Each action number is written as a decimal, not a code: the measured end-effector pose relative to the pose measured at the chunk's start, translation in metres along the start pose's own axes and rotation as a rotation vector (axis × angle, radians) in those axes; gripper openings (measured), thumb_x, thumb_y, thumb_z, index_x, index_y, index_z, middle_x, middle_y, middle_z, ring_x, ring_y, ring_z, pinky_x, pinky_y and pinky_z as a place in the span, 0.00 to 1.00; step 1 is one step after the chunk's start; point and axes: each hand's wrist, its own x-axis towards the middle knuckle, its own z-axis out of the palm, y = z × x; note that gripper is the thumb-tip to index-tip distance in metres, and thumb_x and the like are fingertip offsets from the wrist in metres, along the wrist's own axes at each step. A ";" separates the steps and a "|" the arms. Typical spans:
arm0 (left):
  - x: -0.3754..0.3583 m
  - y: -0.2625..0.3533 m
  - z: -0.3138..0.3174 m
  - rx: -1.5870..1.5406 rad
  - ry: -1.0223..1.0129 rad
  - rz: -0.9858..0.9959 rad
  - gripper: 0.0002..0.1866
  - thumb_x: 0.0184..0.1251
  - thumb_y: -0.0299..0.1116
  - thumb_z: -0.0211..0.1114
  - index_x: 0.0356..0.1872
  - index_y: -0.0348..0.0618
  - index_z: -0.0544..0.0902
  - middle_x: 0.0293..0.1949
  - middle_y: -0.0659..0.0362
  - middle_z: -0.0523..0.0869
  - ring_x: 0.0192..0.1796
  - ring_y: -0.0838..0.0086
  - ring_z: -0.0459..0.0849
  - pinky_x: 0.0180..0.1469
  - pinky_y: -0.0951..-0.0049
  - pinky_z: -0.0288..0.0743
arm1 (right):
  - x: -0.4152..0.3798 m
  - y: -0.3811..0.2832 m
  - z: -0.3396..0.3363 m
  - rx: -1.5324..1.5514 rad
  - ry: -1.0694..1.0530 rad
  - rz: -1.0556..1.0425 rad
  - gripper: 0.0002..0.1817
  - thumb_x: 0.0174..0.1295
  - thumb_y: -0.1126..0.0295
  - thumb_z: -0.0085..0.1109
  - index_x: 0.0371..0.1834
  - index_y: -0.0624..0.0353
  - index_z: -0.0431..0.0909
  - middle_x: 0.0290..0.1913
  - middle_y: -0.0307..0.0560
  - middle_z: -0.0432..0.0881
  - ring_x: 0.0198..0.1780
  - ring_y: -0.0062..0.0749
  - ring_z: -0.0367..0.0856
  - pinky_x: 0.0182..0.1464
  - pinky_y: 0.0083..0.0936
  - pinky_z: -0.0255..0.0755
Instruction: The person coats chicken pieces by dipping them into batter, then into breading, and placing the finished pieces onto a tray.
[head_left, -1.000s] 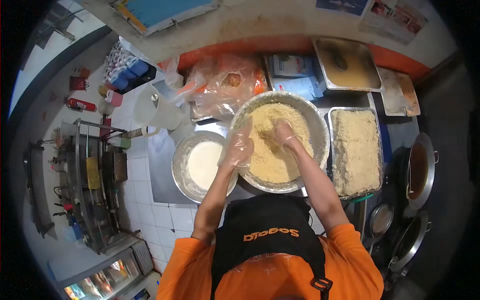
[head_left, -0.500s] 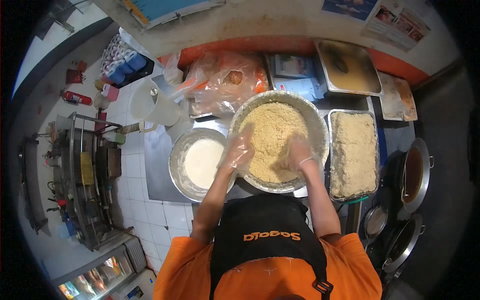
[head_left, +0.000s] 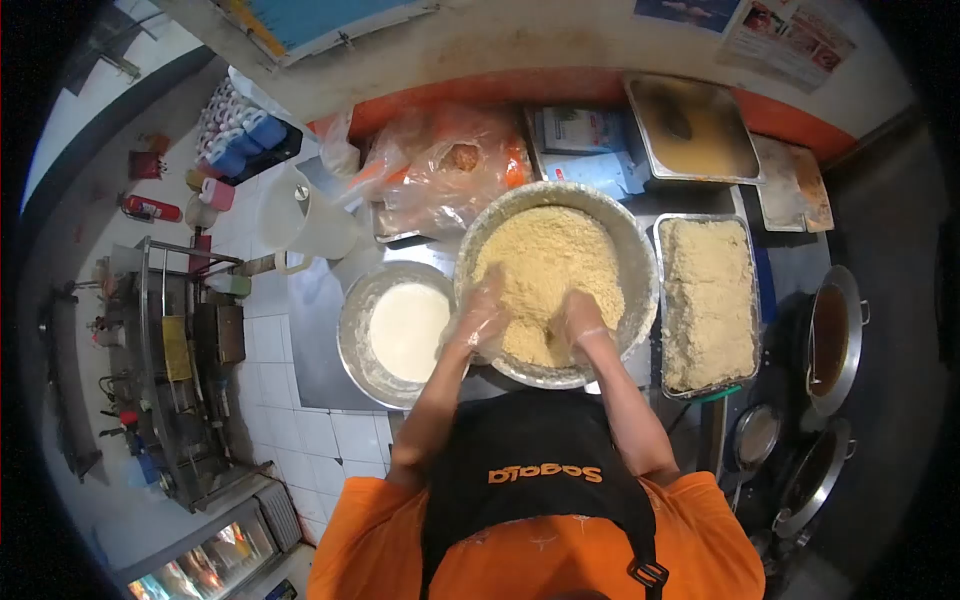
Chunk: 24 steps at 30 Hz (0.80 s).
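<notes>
A large metal bowl (head_left: 640, 265) in front of me holds pale yellow breadcrumbs (head_left: 548, 240). Both my hands are inside it and wear clear plastic gloves. My left hand (head_left: 485, 312) is at the bowl's left inner side, its fingers stretched out against the crumbs. On the near right side, my right hand (head_left: 580, 318) dips into the crumbs, which hide its fingertips. Between the hands the crumbs are hollowed. Just left stands a smaller metal bowl (head_left: 352, 345) with white batter (head_left: 408, 330). To the right is a metal tray (head_left: 661, 300) heaped with crumb-coated food (head_left: 708, 300).
Behind the bowl lie plastic bags of food (head_left: 450, 165) and a deep steel pan of yellowish liquid (head_left: 700, 140). A white pitcher (head_left: 320, 225) stands back left. Two woks (head_left: 850, 345) sit at the right. A metal rack (head_left: 165, 350) is far left.
My right hand has shifted left and toward the middle of the bowl. Crumbs have moved, leaving a hollow between my hands. The left hand stays near the same place.
</notes>
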 end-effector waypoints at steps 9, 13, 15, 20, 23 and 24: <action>0.007 0.032 0.002 0.150 -0.074 -0.042 0.40 0.60 0.30 0.60 0.76 0.29 0.63 0.70 0.34 0.72 0.63 0.45 0.80 0.68 0.58 0.71 | 0.021 -0.049 -0.008 -1.088 0.473 -0.426 0.29 0.66 0.73 0.52 0.69 0.79 0.67 0.65 0.77 0.75 0.61 0.59 0.82 0.63 0.42 0.78; 0.029 0.044 -0.006 0.376 -0.334 -0.011 0.38 0.59 0.28 0.58 0.73 0.23 0.64 0.71 0.32 0.70 0.71 0.47 0.74 0.75 0.57 0.65 | 0.040 -0.012 0.015 -0.364 0.452 -0.468 0.36 0.66 0.77 0.43 0.79 0.72 0.53 0.82 0.70 0.50 0.73 0.58 0.71 0.74 0.43 0.66; 0.014 0.046 0.001 0.405 -0.315 0.198 0.37 0.60 0.29 0.57 0.73 0.23 0.64 0.70 0.31 0.70 0.74 0.50 0.71 0.76 0.57 0.63 | 0.041 -0.015 -0.035 -0.193 0.108 -0.369 0.34 0.67 0.75 0.44 0.78 0.72 0.56 0.80 0.71 0.53 0.73 0.55 0.71 0.73 0.41 0.67; 0.028 0.073 -0.024 0.469 -0.478 0.113 0.32 0.60 0.24 0.52 0.67 0.19 0.69 0.70 0.32 0.71 0.75 0.44 0.68 0.78 0.53 0.61 | 0.040 -0.009 -0.090 0.080 0.120 0.052 0.23 0.71 0.61 0.49 0.58 0.68 0.81 0.57 0.69 0.83 0.61 0.52 0.83 0.65 0.40 0.75; 0.023 0.081 -0.042 0.441 -0.211 0.148 0.32 0.61 0.23 0.53 0.69 0.24 0.68 0.60 0.34 0.80 0.59 0.42 0.81 0.62 0.52 0.76 | 0.057 -0.007 -0.036 0.042 0.127 0.180 0.39 0.61 0.36 0.61 0.53 0.68 0.83 0.45 0.66 0.87 0.50 0.57 0.86 0.57 0.42 0.79; 0.026 0.093 -0.056 0.368 -0.294 0.040 0.31 0.62 0.23 0.53 0.70 0.28 0.69 0.67 0.34 0.75 0.68 0.43 0.76 0.70 0.51 0.70 | 0.058 -0.009 -0.038 0.127 0.012 0.152 0.45 0.57 0.31 0.62 0.52 0.71 0.83 0.45 0.65 0.87 0.50 0.56 0.86 0.57 0.42 0.78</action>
